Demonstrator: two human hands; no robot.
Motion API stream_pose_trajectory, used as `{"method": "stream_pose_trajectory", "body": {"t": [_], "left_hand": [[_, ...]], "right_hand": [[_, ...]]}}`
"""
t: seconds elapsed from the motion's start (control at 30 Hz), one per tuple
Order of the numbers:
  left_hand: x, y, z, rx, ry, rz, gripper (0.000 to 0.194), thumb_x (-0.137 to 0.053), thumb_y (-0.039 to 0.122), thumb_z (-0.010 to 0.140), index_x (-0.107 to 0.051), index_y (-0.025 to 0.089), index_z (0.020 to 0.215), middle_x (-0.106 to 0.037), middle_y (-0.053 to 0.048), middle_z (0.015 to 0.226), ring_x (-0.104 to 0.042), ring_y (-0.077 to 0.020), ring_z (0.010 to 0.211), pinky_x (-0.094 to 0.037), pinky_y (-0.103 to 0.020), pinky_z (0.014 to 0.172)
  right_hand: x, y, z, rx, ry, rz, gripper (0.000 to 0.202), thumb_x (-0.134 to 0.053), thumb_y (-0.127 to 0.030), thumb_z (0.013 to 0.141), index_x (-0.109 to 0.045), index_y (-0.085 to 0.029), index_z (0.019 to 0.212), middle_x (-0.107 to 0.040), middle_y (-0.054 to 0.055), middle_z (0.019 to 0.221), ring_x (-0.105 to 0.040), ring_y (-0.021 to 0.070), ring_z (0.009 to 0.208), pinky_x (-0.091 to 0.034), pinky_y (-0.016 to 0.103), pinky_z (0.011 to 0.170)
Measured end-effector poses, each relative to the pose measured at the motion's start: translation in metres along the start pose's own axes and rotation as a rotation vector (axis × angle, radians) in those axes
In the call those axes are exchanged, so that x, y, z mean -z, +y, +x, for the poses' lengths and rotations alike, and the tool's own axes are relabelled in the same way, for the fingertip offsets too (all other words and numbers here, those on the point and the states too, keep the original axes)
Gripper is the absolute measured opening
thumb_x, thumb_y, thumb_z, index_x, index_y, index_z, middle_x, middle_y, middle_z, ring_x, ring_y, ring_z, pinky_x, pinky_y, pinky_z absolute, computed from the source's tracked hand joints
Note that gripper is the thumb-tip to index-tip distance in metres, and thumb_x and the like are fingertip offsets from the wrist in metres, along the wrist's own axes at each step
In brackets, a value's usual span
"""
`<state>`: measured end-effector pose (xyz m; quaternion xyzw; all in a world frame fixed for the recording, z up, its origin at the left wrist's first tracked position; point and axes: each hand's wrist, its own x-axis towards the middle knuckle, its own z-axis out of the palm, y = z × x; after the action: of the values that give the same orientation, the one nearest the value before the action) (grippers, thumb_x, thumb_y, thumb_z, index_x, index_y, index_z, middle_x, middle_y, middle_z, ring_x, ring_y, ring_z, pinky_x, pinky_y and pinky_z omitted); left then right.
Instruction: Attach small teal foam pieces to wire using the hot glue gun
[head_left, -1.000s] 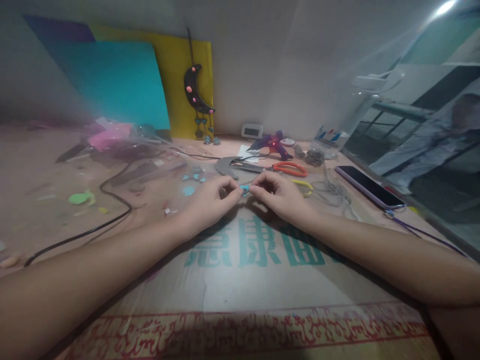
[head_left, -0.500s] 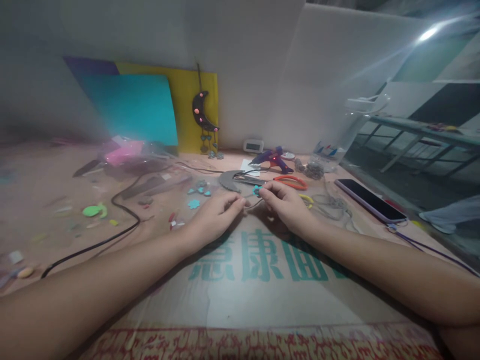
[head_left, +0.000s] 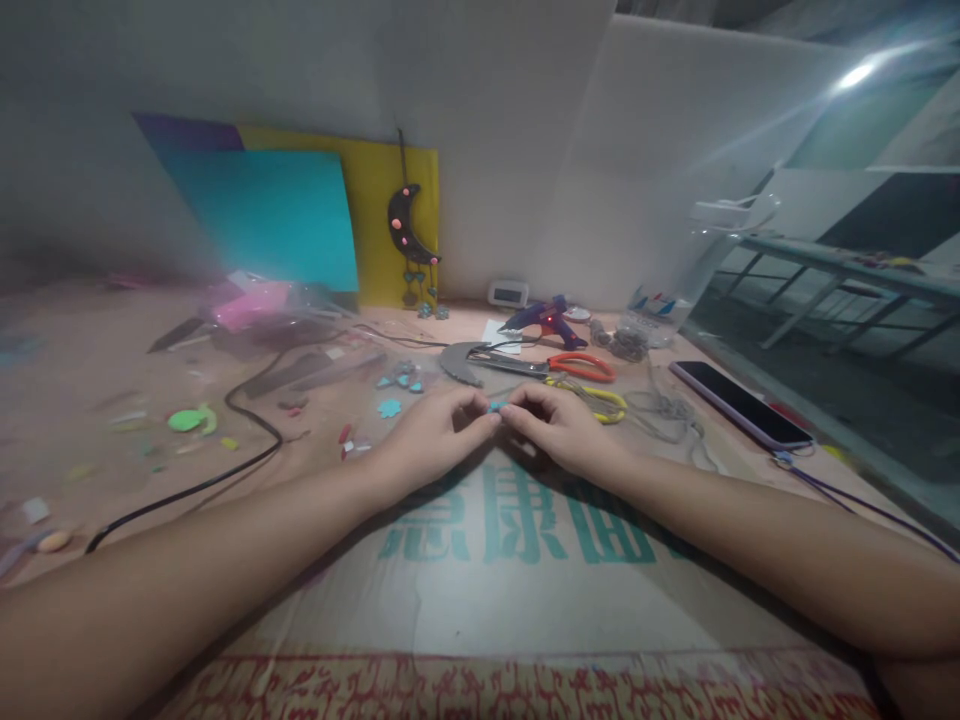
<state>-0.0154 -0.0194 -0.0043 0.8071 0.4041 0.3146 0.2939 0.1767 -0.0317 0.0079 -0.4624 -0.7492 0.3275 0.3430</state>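
Note:
Fingertips of both my hands meet over the middle of the table around a small turquoise flower-shaped piece (head_left: 495, 406), mostly hidden by the fingers. My left hand (head_left: 439, 432) is closed in a pinch on one side of it, and my right hand (head_left: 561, 428) pinches the other side. Just beyond lie a grey crescent (head_left: 459, 364), orange-handled scissors (head_left: 581, 367) and a yellow-handled tool (head_left: 609, 404). Left of the hands are a loose turquoise flower cutout (head_left: 389, 408) and several small turquoise-and-grey pieces (head_left: 405, 378).
A purple glue gun (head_left: 549, 322) with a lit red light stands behind the scissors. Grey cord (head_left: 667, 412) and a phone (head_left: 739, 402) lie to the right. A black cable (head_left: 247, 455) crosses the left side. A decorated dark crescent (head_left: 403, 228) hangs before a yellow sheet (head_left: 367, 200).
My right hand has moved left and slightly down with the turquoise piece, bringing it to my left fingertips. The cord that showed between the hands is now hidden.

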Motion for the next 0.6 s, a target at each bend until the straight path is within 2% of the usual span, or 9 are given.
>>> {"method": "stream_pose_trajectory", "body": {"t": [0.1,0.2,0.3,0.37,0.43,0.5,0.6], "left_hand": [[0.001,-0.001,0.001,-0.031,-0.01,0.006,0.029,-0.048,0.041,0.093,-0.063,0.017,0.085,-0.067,-0.003,0.084,-0.06,-0.0179,0.08,-0.043,-0.029,0.072],[0.001,-0.002,0.001,-0.066,-0.006,0.022,0.03,-0.043,0.037,0.096,-0.065,0.018,0.087,-0.068,-0.003,0.086,-0.061,-0.0186,0.082,-0.045,-0.029,0.073],[0.002,0.004,-0.001,-0.074,0.03,0.046,0.026,-0.043,0.028,0.096,-0.067,0.019,0.095,-0.072,-0.005,0.096,-0.064,-0.0201,0.093,-0.047,-0.032,0.083],[0.009,0.013,-0.002,-0.075,0.06,0.065,0.023,-0.047,0.022,0.093,-0.069,0.019,0.1,-0.073,-0.005,0.105,-0.064,-0.0209,0.101,-0.046,-0.033,0.091],[0.021,0.026,-0.003,-0.018,0.032,0.072,0.024,-0.048,0.023,0.092,-0.07,0.021,0.101,-0.073,-0.004,0.104,-0.065,-0.0208,0.099,-0.048,-0.032,0.088],[0.04,0.038,-0.003,0.059,-0.103,0.065,0.025,-0.049,0.024,0.09,-0.071,0.023,0.101,-0.074,-0.002,0.1,-0.067,-0.0193,0.09,-0.05,-0.028,0.078],[0.073,0.043,0.004,0.047,-0.263,0.194,0.024,-0.054,0.024,0.086,-0.074,0.027,0.1,-0.075,0.001,0.095,-0.068,-0.0183,0.083,-0.047,-0.025,0.07]], "right_hand": [[0.001,0.0,0.0,-0.02,-0.011,0.033,0.026,-0.057,-0.041,0.088,-0.057,-0.018,0.077,-0.054,-0.004,0.061,-0.048,0.0098,0.052,-0.036,0.022,0.048],[0.001,0.003,0.002,-0.067,0.047,0.133,0.03,-0.058,-0.048,0.087,-0.054,-0.019,0.079,-0.051,-0.005,0.059,-0.047,0.0097,0.049,-0.036,0.022,0.046],[0.002,0.011,0.006,-0.091,0.139,0.245,0.035,-0.057,-0.054,0.086,-0.05,-0.021,0.079,-0.043,-0.009,0.053,-0.044,0.0095,0.044,-0.034,0.022,0.044],[0.002,0.014,0.009,-0.102,0.131,0.239,0.035,-0.056,-0.055,0.086,-0.049,-0.021,0.078,-0.042,-0.009,0.051,-0.043,0.0096,0.043,-0.033,0.022,0.044],[0.002,0.014,0.01,-0.109,0.098,0.174,0.035,-0.056,-0.054,0.086,-0.051,-0.02,0.079,-0.045,-0.008,0.053,-0.045,0.0099,0.046,-0.035,0.022,0.046],[0.002,0.011,0.009,-0.108,0.082,0.104,0.035,-0.056,-0.053,0.087,-0.052,-0.019,0.079,-0.049,-0.006,0.057,-0.047,0.0101,0.049,-0.036,0.023,0.047],[0.001,0.005,0.008,-0.114,0.074,0.052,0.035,-0.055,-0.054,0.086,-0.052,-0.019,0.078,-0.049,-0.006,0.056,-0.047,0.0104,0.048,-0.035,0.023,0.046]]}}
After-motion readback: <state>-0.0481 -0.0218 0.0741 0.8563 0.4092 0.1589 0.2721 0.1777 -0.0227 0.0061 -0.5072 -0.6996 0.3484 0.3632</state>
